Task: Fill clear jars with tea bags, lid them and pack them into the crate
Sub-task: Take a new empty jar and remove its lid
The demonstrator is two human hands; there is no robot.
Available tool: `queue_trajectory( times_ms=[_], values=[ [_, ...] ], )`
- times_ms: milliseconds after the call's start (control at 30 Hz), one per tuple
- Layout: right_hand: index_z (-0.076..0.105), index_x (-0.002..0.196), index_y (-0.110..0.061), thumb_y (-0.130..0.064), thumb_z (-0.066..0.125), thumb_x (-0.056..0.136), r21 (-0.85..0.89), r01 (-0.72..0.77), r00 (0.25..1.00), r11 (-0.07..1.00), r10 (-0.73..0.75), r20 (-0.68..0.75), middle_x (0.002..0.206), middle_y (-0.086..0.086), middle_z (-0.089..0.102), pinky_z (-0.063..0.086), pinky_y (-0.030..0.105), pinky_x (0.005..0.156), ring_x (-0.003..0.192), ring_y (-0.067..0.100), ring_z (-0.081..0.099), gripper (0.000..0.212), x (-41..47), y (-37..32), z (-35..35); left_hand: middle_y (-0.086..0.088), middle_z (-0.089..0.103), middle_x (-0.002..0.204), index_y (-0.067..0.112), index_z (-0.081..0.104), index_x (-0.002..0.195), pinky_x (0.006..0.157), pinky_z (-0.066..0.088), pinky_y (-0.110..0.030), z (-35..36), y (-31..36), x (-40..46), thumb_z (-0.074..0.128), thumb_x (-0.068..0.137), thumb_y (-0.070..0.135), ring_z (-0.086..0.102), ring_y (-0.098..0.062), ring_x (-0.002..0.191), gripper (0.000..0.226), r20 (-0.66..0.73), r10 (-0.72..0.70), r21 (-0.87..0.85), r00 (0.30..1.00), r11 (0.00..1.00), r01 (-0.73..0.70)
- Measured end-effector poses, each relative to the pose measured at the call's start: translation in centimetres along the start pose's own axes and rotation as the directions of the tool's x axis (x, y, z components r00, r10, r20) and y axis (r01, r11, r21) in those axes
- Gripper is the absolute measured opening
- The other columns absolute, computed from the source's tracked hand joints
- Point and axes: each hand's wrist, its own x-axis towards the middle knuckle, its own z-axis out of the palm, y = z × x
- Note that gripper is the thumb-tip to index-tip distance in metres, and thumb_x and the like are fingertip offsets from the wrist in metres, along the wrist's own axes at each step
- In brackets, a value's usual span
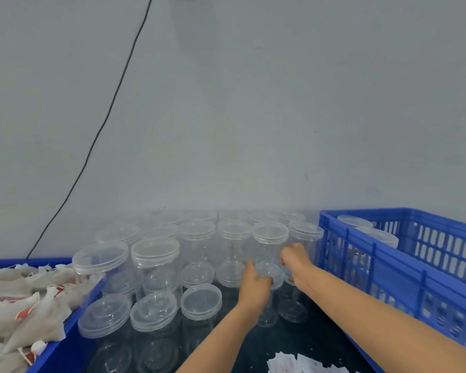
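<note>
Tea bags (24, 305) cut off at left edge, crate (404, 265) at right, far jars (199, 215) blurred

Jars (199, 265) stand between tea-bag tray (62, 343) left, crate (404, 270) right

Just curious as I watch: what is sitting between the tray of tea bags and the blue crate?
In the head view, clear lidded jars stand between the tea bag tray and the crate; both hands reach among them.

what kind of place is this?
Probably a small hand-packing workstation, not a home kitchen: dozens of lidded clear jars stacked on a dark table, a blue bin of tea bags, and a blue crate holding lidded jars.
</note>
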Motion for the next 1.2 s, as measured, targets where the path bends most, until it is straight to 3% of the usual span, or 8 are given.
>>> queue_trajectory(
  times_ms=[133,200,500,633,733,900,1067,1200],
  values=[
    [0.05,0.116,0.002,0.006,0.039,0.086,-0.01,-0.003,1.0,1.0,0.003,-0.012,0.1,0.021,0.055,0.051,0.042,0.084,0.095,0.035,0.058,0.032,0.3,0.7,0.4,0.006,0.045,0.135,0.025,0.035,0.13,0.109,0.036,-0.033,1.1,-0.4,0.4,0.053,0.089,0.005,0.047,-0.015,0.121,0.049,-0.003,0.035,0.031,0.999,0.999,-0.035],
    [0.047,0.11,-0.003,0.009,0.038,0.084,0.01,-0.008,1.0,1.0,0.008,-0.006,0.087,0.018,0.052,0.046,0.036,0.072,0.082,0.029,0.055,0.03,0.2,0.6,0.4,-0.004,0.035,0.151,0.02,0.023,0.148,0.115,0.03,-0.046,1.3,-0.3,0.4,0.057,0.089,0.011,0.035,-0.026,0.137,0.068,-0.003,0.04,0.04,0.999,0.998,-0.039],
    [0.044,0.124,-0.009,0.009,0.039,0.082,0.064,-0.075,0.997,0.995,0.074,0.024,0.092,0.013,0.049,0.042,0.039,0.063,0.079,0.025,0.048,0.046,-2.1,0.0,-1.2,-0.006,0.032,0.154,0.026,0.023,0.15,0.113,0.034,-0.049,1.8,0.7,-0.6,0.067,0.083,0.029,0.032,-0.027,0.141,0.08,0.048,0.046,-0.002,0.998,0.999,-0.046],
    [0.043,0.121,-0.014,0.008,0.04,0.077,0.108,-0.12,0.992,0.987,0.114,0.053,0.118,0.019,0.048,0.047,0.056,0.091,0.109,0.038,0.049,0.05,-4.0,0.1,-2.9,-0.003,0.013,0.16,0.025,0.008,0.153,0.115,0.031,-0.047,1.6,0.9,-3.1,0.069,0.083,0.031,0.019,-0.025,0.146,0.092,0.081,0.068,0.02,0.994,0.997,-0.07],
    [0.038,0.125,-0.026,0.007,0.04,0.077,0.085,-0.111,0.986,0.99,0.099,0.131,0.114,0.014,0.049,0.048,0.051,0.087,0.104,0.033,0.052,0.058,-6.6,0.8,-3.9,0.001,0.005,0.156,0.03,-0.002,0.152,0.112,0.036,-0.041,1.0,0.1,-5.8,0.068,0.082,0.017,0.021,-0.022,0.142,0.1,0.046,0.121,0.063,0.992,0.99,-0.124],
    [0.035,0.122,-0.041,0.009,0.037,0.071,-0.014,-0.143,0.95,0.99,0.141,0.278,0.094,0.013,0.054,0.053,0.049,0.074,0.086,0.032,0.054,0.071,-11.3,3.3,-3.3,0.004,0.018,0.128,0.034,0.009,0.148,0.097,0.036,-0.023,-0.8,-2.6,-10.3,0.079,0.074,0.037,0.036,-0.018,0.121,0.103,-0.117,0.185,0.193,0.976,0.968,-0.16],
    [0.052,0.108,-0.028,0.015,0.032,0.07,-0.003,-0.298,0.836,0.955,0.263,0.481,0.098,0.021,0.056,0.053,0.057,0.083,0.091,0.041,0.061,0.061,-14.5,5.0,-1.3,-0.001,0.027,0.129,0.02,0.026,0.142,0.106,0.038,-0.034,-4.7,-5.1,-12.4,0.086,0.063,0.043,0.038,-0.023,0.127,0.102,-0.278,0.174,0.364,0.944,0.929,-0.064],
    [0.058,0.103,-0.027,0.009,0.031,0.079,-0.076,-0.276,0.796,0.958,0.272,0.541,0.108,0.019,0.058,0.051,0.057,0.088,0.097,0.036,0.063,0.051,-15.7,5.9,0.1,0.001,0.052,0.125,0.021,0.036,0.125,0.095,0.047,-0.043,-8.0,-6.7,-14.4,0.089,0.054,0.044,0.053,-0.022,0.116,0.092,-0.317,0.183,0.403,0.931,0.914,-0.043]
  ],
)
